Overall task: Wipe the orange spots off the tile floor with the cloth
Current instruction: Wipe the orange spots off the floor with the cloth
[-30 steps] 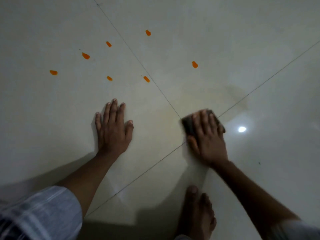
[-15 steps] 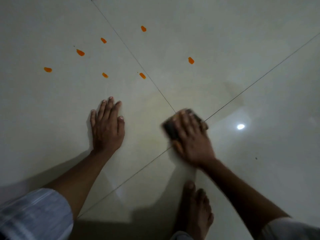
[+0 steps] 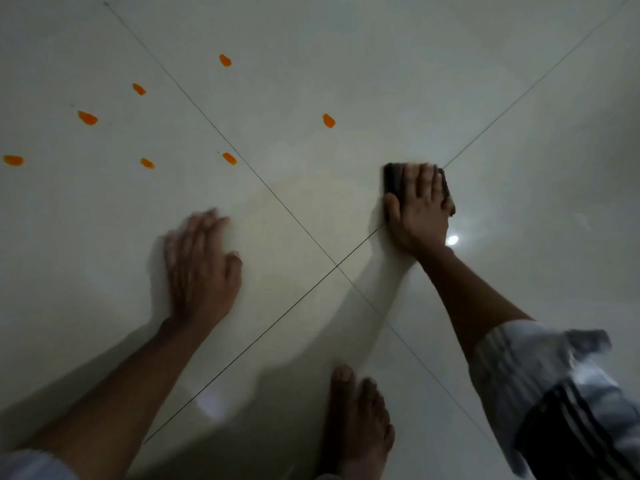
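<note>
Several orange spots mark the pale tile floor (image 3: 346, 46) at the upper left; the nearest to the cloth is one spot (image 3: 328, 120), and another spot (image 3: 229, 158) lies beside the diagonal grout line. My right hand (image 3: 420, 211) presses flat on a dark folded cloth (image 3: 393, 181), right of centre, below and to the right of that spot. Most of the cloth is hidden under my fingers. My left hand (image 3: 201, 268) lies flat on the tile, fingers apart, blurred, holding nothing.
Two grout lines cross at a joint (image 3: 337, 266) between my hands. My bare foot (image 3: 356, 424) stands at the bottom centre. A lamp's reflection (image 3: 452, 240) shines beside my right wrist. A faint yellowish smear shows on the tiles around the joint.
My right hand slid the cloth left, then up and to the right, away from the grout crossing. The view shifted, and my left hand now looks blurred.
</note>
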